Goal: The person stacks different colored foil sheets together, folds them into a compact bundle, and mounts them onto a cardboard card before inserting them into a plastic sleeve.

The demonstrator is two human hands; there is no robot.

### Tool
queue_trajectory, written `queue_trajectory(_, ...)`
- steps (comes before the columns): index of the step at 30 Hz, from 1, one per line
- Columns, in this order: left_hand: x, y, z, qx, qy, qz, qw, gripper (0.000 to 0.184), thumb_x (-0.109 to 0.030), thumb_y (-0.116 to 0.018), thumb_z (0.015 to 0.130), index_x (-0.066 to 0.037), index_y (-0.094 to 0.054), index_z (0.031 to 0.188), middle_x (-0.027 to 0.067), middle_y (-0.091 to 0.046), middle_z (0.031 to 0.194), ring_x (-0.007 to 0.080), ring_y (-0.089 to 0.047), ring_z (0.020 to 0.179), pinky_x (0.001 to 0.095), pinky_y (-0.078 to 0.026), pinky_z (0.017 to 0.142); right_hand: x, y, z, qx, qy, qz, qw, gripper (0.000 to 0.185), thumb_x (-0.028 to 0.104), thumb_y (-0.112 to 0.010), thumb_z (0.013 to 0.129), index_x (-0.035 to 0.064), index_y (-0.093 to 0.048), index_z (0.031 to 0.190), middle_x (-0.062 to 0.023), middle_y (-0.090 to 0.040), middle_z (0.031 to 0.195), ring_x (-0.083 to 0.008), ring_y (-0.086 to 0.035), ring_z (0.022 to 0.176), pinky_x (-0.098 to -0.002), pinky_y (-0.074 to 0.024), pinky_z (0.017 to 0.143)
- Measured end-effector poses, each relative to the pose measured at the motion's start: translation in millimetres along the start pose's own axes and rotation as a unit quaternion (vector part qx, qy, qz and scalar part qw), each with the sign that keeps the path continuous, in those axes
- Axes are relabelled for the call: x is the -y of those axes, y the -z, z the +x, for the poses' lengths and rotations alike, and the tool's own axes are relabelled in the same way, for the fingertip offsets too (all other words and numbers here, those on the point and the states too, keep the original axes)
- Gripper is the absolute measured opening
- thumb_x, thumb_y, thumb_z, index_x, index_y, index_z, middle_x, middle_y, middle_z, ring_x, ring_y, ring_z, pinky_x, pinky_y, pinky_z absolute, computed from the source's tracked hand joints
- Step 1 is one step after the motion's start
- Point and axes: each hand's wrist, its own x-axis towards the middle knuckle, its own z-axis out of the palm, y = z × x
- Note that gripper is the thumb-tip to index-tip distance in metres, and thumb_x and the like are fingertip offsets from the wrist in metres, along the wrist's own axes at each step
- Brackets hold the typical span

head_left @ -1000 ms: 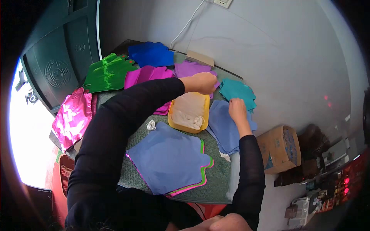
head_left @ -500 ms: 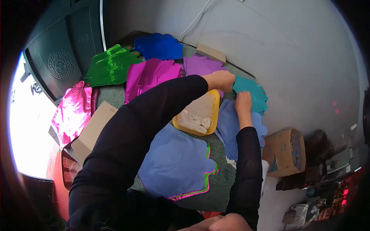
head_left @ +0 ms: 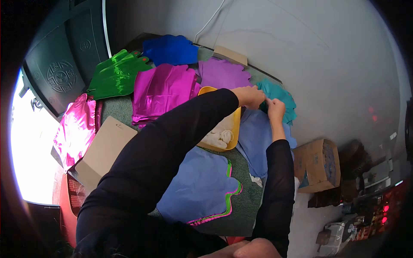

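Green tabletop (head_left: 247, 208), grey wall behind. Teal cloth (head_left: 283, 101) at far right: likely light, limp, slippery; pinch by edge. Left hand (head_left: 251, 96) and right hand (head_left: 276, 110) meet at its left edge; fingers' opening/grip: can't tell. Blue-grey cloth (head_left: 254, 137), yellow tub (head_left: 236, 129) just nearer.

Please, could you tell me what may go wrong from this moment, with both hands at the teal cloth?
The left hand and right hand meet at one edge of the teal cloth; a tug might crease it.

The left sleeve crosses above the yellow tub, so it could nudge the tub or catch the white cord inside.

The right wrist is over the light blue cloth and might shift it.
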Motion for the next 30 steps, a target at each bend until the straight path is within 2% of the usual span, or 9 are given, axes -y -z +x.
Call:
queue_trajectory(5,-3.2,-17.3,10.4,0.076,-0.029,0.035,0.996,0.04,-0.015,-0.052,0.083,-0.002,-0.056,0.12,0.0157,-0.058,0.125,0.0368,-0.046,0.125,0.0485,-0.037,0.102,-8.1,2.9,2.6,0.004,-0.076,0.106,0.991,0.025,0.018,-0.07,0.077,-0.002,-0.059,0.066,-0.0164,-0.056,0.058,-0.0276,-0.052,0.054,-0.0409,-0.0397,0.055)
queue_trajectory(8,-6.1,-26.9,13.1,0.102,-0.017,0.038,0.994,0.038,-0.013,-0.047,0.085,-0.003,-0.056,0.12,0.0141,-0.06,0.123,0.0337,-0.051,0.121,0.0498,-0.034,0.104,-4.5,17.4,9.2,-0.013,-0.041,0.004,0.999,0.015,0.013,-0.065,0.079,-0.0013,-0.062,0.082,-0.0142,-0.061,0.067,-0.0279,-0.056,0.062,-0.0401,-0.0439,0.061)
queue_trajectory(10,-8.1,-27.7,13.1,0.094,-0.008,0.033,0.995,0.036,-0.012,-0.045,0.086,-0.003,-0.057,0.119,0.0129,-0.061,0.122,0.0319,-0.054,0.119,0.0508,-0.034,0.104,10.5,37.1,13.2,-0.14,-0.054,0.087,0.985,0.027,0.008,-0.059,0.08,0.0021,-0.057,0.106,-0.0178,-0.064,0.084,-0.0339,-0.061,0.078,-0.0428,-0.0468,0.073)
queue_trajectory(12,-11.0,-21.3,10.0,0.118,-0.014,0.033,0.992,0.037,-0.011,-0.046,0.085,-0.004,-0.059,0.118,0.0111,-0.062,0.122,0.0293,-0.057,0.115,0.0537,-0.031,0.105,13.3,64.1,27.8,-0.199,-0.079,0.06,0.975,0.036,0.006,-0.055,0.081,0.0035,-0.049,0.116,-0.0168,-0.063,0.096,-0.0331,-0.062,0.085,-0.0421,-0.0465,0.078)
queue_trajectory(16,-13.2,-25.6,11.5,0.123,-0.008,0.05,0.991,0.036,-0.011,-0.047,0.084,-0.004,-0.062,0.117,0.0106,-0.062,0.122,0.0298,-0.057,0.116,0.0569,-0.029,0.105,-6.4,127.0,60.3,-0.393,-0.027,0.035,0.918,0.025,0.007,-0.053,0.081,0.0034,-0.057,0.106,-0.0162,-0.064,0.09,-0.0305,-0.061,0.083,-0.0396,-0.0475,0.077)
queue_trajectory(20,-10.1,-33.2,17.4,0.126,0.003,0.048,0.991,0.035,-0.011,-0.049,0.082,-0.004,-0.064,0.113,0.012,-0.062,0.121,0.0305,-0.057,0.115,0.0597,-0.027,0.105,-28.2,191.1,77.0,-0.468,-0.011,0.078,0.88,0.02,0.003,-0.052,0.079,-0.0012,-0.063,0.096,-0.0126,-0.066,0.093,-0.0245,-0.062,0.085,-0.0348,-0.0482,0.078)
queue_trajectory(25,-6.4,-8.1,13.0,0.137,-0.001,0.022,0.99,0.035,-0.011,-0.053,0.079,-0.003,-0.065,0.11,0.0163,-0.063,0.117,0.0346,-0.059,0.11,0.0569,-0.037,0.099,-10.9,214.4,58.1,-0.443,-0.059,0.115,0.887,0.023,0.001,-0.05,0.076,-0.0013,-0.068,0.091,-0.0107,-0.068,0.091,-0.0214,-0.062,0.084,-0.0332,-0.0483,0.078)
queue_trajectory(27,13.6,8.6,11.2,0.044,0.01,-0.063,0.997,0.033,-0.01,-0.057,0.075,-0.002,-0.063,0.106,0.0205,-0.066,0.101,0.0372,-0.062,0.097,0.0479,-0.048,0.083,-17.6,206.1,51.9,-0.426,-0.061,0.118,0.895,0.025,0.001,-0.049,0.076,-0.0007,-0.07,0.089,-0.0105,-0.068,0.091,-0.0214,-0.062,0.084,-0.0332,-0.0482,0.079)
queue_trajectory(30,67.9,38.9,-5.3,-0.011,0.031,0.006,0.999,0.026,-0.004,-0.057,0.071,-0.002,-0.066,0.096,0.0226,-0.066,0.09,0.04,-0.063,0.089,0.0466,-0.05,0.074,-20.6,186.8,44.9,-0.36,-0.065,0.007,0.931,0.025,0.004,-0.049,0.077,0.0022,-0.071,0.09,-0.0101,-0.067,0.092,-0.0238,-0.062,0.085,-0.0348,-0.0479,0.08)
